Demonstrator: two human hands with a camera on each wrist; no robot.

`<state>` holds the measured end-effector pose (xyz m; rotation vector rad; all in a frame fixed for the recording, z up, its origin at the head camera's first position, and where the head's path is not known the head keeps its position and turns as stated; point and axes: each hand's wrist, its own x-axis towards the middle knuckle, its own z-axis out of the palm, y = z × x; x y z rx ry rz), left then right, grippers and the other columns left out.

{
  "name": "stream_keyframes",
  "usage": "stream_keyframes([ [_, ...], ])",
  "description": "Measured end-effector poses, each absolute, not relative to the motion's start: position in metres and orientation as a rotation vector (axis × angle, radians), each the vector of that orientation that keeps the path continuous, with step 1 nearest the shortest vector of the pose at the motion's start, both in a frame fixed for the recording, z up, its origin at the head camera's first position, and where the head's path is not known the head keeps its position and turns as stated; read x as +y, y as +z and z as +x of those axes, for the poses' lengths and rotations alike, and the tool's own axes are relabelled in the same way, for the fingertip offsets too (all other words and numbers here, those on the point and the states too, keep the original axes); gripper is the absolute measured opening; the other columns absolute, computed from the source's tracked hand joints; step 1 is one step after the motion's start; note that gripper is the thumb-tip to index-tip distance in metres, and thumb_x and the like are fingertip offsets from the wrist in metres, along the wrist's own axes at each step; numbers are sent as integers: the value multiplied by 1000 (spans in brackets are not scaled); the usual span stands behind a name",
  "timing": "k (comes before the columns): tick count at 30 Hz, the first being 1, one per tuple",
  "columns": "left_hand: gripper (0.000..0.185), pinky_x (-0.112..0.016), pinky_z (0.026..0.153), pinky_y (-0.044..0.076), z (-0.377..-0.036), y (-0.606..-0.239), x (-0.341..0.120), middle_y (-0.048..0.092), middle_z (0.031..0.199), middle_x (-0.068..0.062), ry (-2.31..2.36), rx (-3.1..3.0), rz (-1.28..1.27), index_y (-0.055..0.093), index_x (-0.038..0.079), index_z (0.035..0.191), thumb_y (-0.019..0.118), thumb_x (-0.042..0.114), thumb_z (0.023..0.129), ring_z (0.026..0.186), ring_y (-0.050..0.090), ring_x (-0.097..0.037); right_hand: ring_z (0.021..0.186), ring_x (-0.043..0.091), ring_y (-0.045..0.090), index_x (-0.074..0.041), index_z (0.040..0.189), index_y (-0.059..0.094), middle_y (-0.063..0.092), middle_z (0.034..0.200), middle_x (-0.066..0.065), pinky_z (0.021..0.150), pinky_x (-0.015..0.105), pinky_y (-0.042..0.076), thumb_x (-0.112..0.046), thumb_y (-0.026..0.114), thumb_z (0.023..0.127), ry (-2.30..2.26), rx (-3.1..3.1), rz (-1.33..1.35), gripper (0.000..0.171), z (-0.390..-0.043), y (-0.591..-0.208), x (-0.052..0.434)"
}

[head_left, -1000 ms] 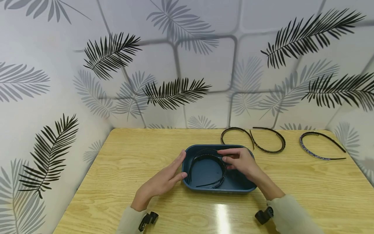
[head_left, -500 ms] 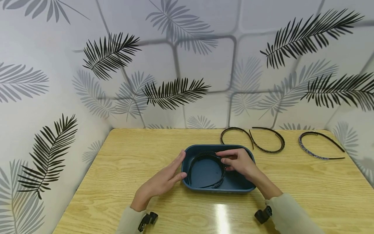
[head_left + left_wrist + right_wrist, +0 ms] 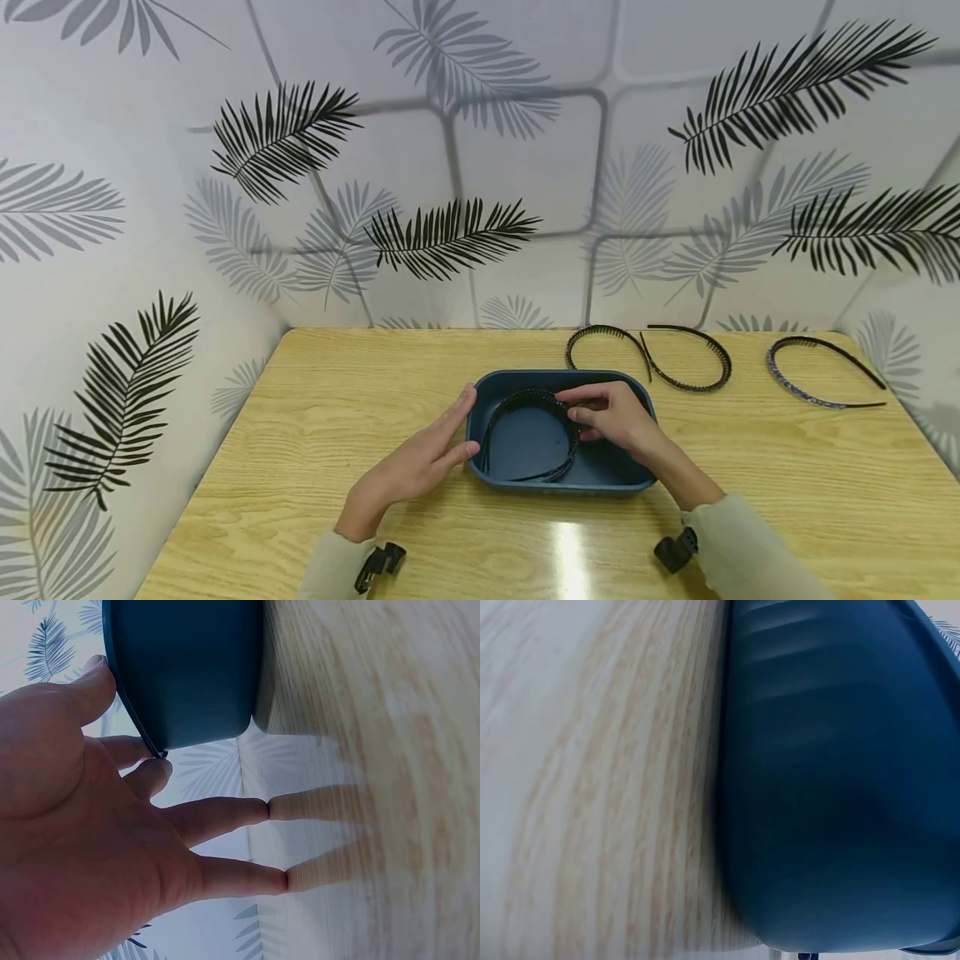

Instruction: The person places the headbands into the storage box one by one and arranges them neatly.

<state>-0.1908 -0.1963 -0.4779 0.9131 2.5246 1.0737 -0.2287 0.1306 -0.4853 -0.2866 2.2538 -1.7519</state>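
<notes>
A dark blue rectangular basin (image 3: 491, 479) stands on the wooden table near its middle. Inside it lies a black toothed headband (image 3: 525, 402), curved side toward the wall. My right hand (image 3: 611, 414) reaches into the basin and pinches the headband's right side between thumb and fingers. With fingers straight, my left hand (image 3: 427, 458) presses flat against the basin's left wall (image 3: 187, 675), the thumb on the rim. The right wrist view shows only the basin's outer wall (image 3: 840, 787) against the table.
Two black toothed headbands (image 3: 603, 337) (image 3: 693, 358) lie at the back of the table right of the basin. Farther right rests a third, patterned headband (image 3: 813, 375). Leaf-patterned walls close the table on three sides.
The right hand has shifted the headband slightly toward the basin's back wall. The left hand has stayed on the basin.
</notes>
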Motion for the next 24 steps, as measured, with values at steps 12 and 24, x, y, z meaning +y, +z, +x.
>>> stream_keyframes([
  [12,73,-49,124,16,-191,-479,-196,-2,172,-7,1073,2519,903,2,7,165,45,33,112,157,3,-21,106,35,68,9,126,68,66,128,27,68,38,63,6,65,97,-1729,2232,-285,30,-228,-486,129],
  [24,74,-52,123,16,-190,-477,-196,-2,171,-10,1097,2510,923,2,5,165,46,31,112,157,3,-26,107,36,69,8,125,70,66,129,26,71,39,63,5,65,97,-1685,2282,-310,29,-228,-485,128],
])
